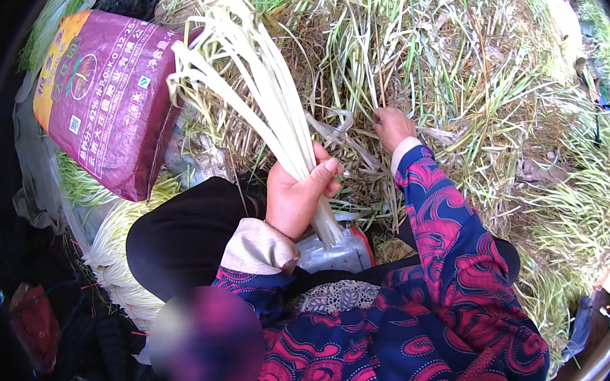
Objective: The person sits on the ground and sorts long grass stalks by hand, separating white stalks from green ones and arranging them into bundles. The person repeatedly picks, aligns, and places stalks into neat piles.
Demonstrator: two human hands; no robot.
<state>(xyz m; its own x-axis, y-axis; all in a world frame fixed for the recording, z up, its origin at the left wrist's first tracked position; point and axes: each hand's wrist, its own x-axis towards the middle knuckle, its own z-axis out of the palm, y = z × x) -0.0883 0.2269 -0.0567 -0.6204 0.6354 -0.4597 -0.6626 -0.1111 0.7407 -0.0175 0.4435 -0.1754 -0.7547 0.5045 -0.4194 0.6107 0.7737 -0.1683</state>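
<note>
A bunch of pale yellow-white chives (267, 85) is wrapped in my left hand (298, 195). Its leafy ends fan out up and to the left, and the trimmed-looking white ends stick out below my fist. Farther to the right, my right hand (392, 128) reaches down into a wide heap of loose green and straw-coloured leaves (453, 54). Those fingers are bent and drawn together at the heap's surface; what they pinch, if anything, is too small to make out. Just under the bunch, a clear plastic packet with a red edge (339, 253) lies at my lap.
A purple and yellow printed sack (112, 98) stands at the far left. Beside my left knee, pale chive bundles (119, 257) lie stacked in a row. More green leaves (570, 240) spread along the right. A red object (34, 323) sits among dark cloth at the lower left.
</note>
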